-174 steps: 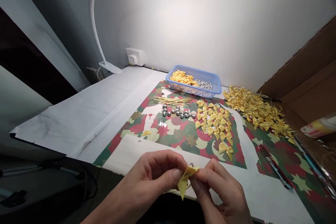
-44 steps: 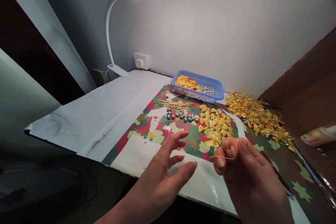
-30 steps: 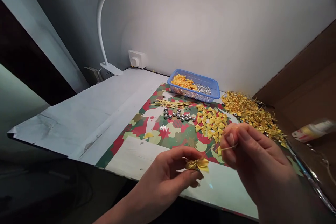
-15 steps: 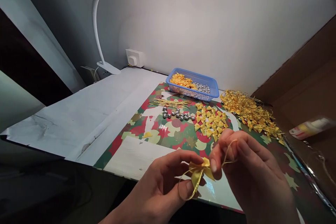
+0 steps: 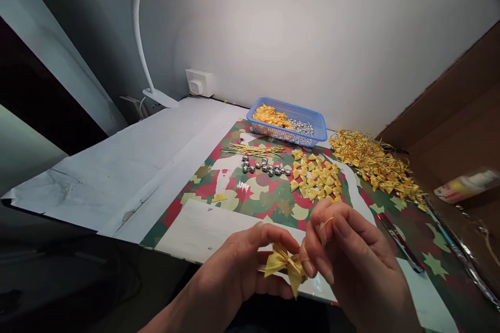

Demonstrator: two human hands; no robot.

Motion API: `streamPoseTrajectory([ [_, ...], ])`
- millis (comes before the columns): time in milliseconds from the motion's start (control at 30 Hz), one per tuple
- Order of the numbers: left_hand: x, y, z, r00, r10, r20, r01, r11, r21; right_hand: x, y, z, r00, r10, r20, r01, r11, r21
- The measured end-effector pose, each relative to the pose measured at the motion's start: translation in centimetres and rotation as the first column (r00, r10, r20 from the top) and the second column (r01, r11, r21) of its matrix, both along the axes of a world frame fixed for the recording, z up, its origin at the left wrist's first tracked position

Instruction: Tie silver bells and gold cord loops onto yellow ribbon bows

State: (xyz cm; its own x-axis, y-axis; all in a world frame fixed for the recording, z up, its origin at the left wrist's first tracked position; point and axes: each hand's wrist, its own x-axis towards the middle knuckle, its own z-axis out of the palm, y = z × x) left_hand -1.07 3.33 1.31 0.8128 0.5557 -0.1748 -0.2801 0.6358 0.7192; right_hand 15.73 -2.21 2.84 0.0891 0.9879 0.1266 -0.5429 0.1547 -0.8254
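A yellow ribbon bow (image 5: 286, 264) is pinched in the fingers of my left hand (image 5: 250, 265), above the table's front edge. Close against its right side, my right hand (image 5: 351, 265) is closed on a thin gold cord (image 5: 327, 221), which loops between thumb and forefinger. Part of the cord is hidden by the fingers. Beyond my hands lie rows of small yellow bows (image 5: 315, 177), a cluster of silver bells (image 5: 265, 167) and a bundle of gold cords (image 5: 255, 150).
A blue basket (image 5: 287, 106) holds yellow bows and silver bells. At right are a heap of corded bows (image 5: 375, 161), tweezers (image 5: 400, 243) and a white bottle (image 5: 466, 186) by a cardboard wall. A lamp (image 5: 142, 36) stands at the left back.
The bow has turned in my left hand, and its hanging cord loop no longer shows. My right hand has shifted slightly left and down, uncovering the tweezers. The view has moved a little.
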Motion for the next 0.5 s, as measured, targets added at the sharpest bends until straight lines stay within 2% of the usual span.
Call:
streamPoseTrajectory([
  [133, -0.6, -0.2, 0.2, 0.984, -0.008, -0.178, 0.028, 0.994, 0.110, 0.1, 0.0, -0.4, 1.000, -0.013, 0.005, 0.014, 1.000, -0.025],
  [267, -0.7, -0.1, 0.1, 0.968, 0.019, -0.249, 0.028, 0.983, 0.183, 0.3, 0.7, -0.8, 1.000, -0.012, -0.012, 0.012, 0.999, -0.042],
  [333, -0.5, 0.0, 0.1, 0.962, 0.077, -0.263, -0.021, 0.978, 0.210, 0.8, 1.2, -1.2, 0.998, -0.017, 0.066, 0.020, 0.998, -0.057],
  [367, -0.4, 0.0, 0.1, 0.957, 0.114, -0.268, -0.055, 0.975, 0.217, 1.1, 1.3, -1.3, 0.983, -0.060, 0.171, 0.072, 0.995, -0.064],
  [400, -0.3, 0.0, 0.1, 0.950, 0.150, -0.273, -0.091, 0.972, 0.219, 1.4, 1.3, -1.4, 0.934, -0.145, 0.326, 0.172, 0.984, -0.053],
  [433, -0.2, -0.1, 0.1, 0.940, 0.186, -0.284, -0.126, 0.968, 0.219, 1.6, 1.2, -1.5, 0.820, -0.275, 0.502, 0.319, 0.948, -0.001],
  [467, -0.1, -0.1, 0.1, 0.927, 0.225, -0.301, -0.161, 0.962, 0.222, 1.7, 0.8, -1.5, 0.634, -0.414, 0.654, 0.474, 0.875, 0.095],
  [500, -0.1, -0.2, 0.2, 0.909, 0.262, -0.323, -0.195, 0.954, 0.226, 1.7, 0.4, -1.4, 0.415, -0.522, 0.745, 0.595, 0.775, 0.213],
])
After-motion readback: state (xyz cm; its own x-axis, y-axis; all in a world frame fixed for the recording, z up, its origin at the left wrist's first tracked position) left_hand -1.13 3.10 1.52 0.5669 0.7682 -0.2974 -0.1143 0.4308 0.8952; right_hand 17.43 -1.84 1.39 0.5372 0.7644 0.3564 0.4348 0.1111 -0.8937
